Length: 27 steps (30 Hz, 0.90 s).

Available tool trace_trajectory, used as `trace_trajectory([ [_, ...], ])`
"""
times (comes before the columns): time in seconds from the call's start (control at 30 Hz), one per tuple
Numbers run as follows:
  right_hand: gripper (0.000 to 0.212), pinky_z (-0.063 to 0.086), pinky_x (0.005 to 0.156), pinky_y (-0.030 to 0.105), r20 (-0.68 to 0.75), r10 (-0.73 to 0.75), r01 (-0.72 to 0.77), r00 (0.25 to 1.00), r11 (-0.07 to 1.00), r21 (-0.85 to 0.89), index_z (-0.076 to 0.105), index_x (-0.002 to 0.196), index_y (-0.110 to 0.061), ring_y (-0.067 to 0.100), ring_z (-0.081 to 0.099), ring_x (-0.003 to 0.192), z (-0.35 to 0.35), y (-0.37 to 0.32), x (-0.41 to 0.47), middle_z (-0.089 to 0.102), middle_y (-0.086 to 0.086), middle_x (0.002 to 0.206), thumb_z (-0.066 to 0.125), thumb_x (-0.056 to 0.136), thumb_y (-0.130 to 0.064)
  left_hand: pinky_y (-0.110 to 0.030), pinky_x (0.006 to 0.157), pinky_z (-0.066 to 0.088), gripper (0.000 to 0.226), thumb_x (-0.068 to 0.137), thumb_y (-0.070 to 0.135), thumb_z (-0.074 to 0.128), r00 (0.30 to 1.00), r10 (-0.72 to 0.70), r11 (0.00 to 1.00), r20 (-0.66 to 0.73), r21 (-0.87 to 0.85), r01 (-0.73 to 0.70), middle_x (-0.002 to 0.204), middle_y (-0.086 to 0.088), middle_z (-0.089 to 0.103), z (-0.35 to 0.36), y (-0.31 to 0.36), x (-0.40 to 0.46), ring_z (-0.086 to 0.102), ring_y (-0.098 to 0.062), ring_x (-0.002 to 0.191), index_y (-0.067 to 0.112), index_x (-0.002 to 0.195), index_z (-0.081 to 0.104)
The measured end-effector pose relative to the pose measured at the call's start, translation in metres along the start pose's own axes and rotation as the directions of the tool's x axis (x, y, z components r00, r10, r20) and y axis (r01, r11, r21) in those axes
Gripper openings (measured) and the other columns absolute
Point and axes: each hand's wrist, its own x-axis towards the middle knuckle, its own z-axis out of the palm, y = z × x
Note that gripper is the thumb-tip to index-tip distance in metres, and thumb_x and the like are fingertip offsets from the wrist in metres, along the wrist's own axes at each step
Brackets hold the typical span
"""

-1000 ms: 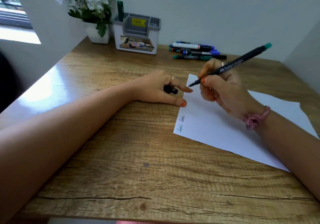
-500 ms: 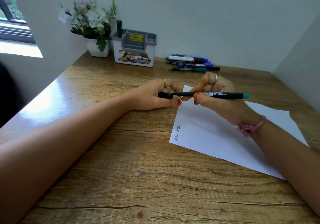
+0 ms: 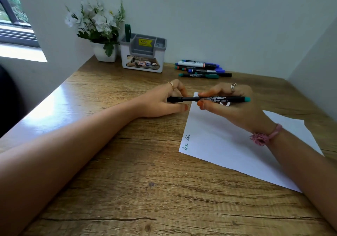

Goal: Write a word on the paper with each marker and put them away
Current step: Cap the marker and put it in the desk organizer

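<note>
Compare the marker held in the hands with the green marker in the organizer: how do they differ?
The held marker lies level above the paper's edge; the green marker in the organizer stands upright. The held one is black with a teal end, in the grip of the left hand and right hand; the other is dark green and untouched. Both are capped, it seems.

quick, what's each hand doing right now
Left hand: holds the cap end of the black marker.
Right hand: pinches the same marker's barrel, level above the paper.
</note>
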Motion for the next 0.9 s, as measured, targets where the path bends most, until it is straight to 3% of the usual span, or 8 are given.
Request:
trace_trajectory([
  [0.1,0.025,0.055,0.073,0.031,0.019,0.021,-0.021,1.0,1.0,-0.009,0.07,0.103,-0.014,0.017,0.071,0.082,-0.003,0.006,-0.002,0.074,-0.005,0.091,0.073,0.078,-0.013,-0.015,0.057,0.038,0.022,0.088,0.019,0.06,1.0,0.013,1.0,0.012,-0.013,-0.013,0.072,0.004,0.06,-0.001,0.004,-0.001,0.048,0.0,0.059,0.018,0.101,0.042],
  [0.23,0.031,0.048,0.068,0.025,0.065,0.158,-0.165,0.985,0.979,0.123,0.064,0.11,-0.016,0.016,0.065,0.078,-0.004,0.01,-0.002,0.075,0.001,0.095,0.052,0.083,-0.025,-0.021,0.071,0.05,0.019,0.087,0.024,0.062,0.998,0.041,0.997,-0.052,-0.06,-0.044,0.095,0.005,0.064,-0.005,0.004,-0.002,0.06,-0.002,0.081,0.021,0.097,0.046],
  [0.33,0.012,0.048,0.064,0.023,-0.067,0.251,-0.223,0.966,0.934,0.279,0.05,0.09,-0.013,0.016,0.066,0.068,-0.003,0.012,0.001,0.075,0.001,0.084,0.057,0.083,-0.02,-0.019,0.064,0.049,0.014,0.084,0.025,0.064,0.971,0.084,0.995,-0.223,-0.03,-0.092,0.09,0.008,0.062,-0.009,0.002,-0.002,0.058,-0.001,0.073,0.025,0.093,0.054],
  [0.47,0.014,0.053,0.061,0.023,-0.196,0.243,-0.172,0.95,0.932,0.319,0.056,0.085,-0.007,0.02,0.072,0.077,0.002,0.014,0.001,0.074,-0.002,0.075,0.067,0.08,-0.015,-0.024,0.076,0.055,0.015,0.081,0.018,0.069,0.957,0.031,0.989,-0.29,-0.132,-0.072,0.082,-0.001,0.071,-0.006,-0.003,-0.003,0.068,-0.008,0.075,0.017,0.094,0.064],
  [0.6,0.021,0.056,0.062,0.024,-0.226,0.209,-0.148,0.951,0.954,0.263,0.062,0.088,-0.003,0.024,0.072,0.082,0.007,0.015,0.0,0.073,-0.001,0.077,0.069,0.075,-0.018,-0.019,0.078,0.054,0.015,0.08,0.019,0.07,0.943,0.011,0.992,-0.332,-0.117,-0.053,0.08,0.002,0.072,-0.004,-0.007,-0.001,0.068,-0.007,0.075,0.023,0.093,0.066],
  [0.9,0.006,0.058,0.069,0.03,-0.181,0.242,-0.179,0.953,0.935,0.307,0.059,0.089,-0.005,0.025,0.072,0.086,0.009,0.025,-0.003,0.069,0.006,0.084,0.062,0.084,-0.008,-0.021,0.068,0.051,0.017,0.078,0.02,0.073,0.913,0.083,0.997,-0.398,0.033,-0.076,0.085,0.008,0.065,0.0,-0.004,0.001,0.061,-0.008,0.075,0.022,0.094,0.067],
])
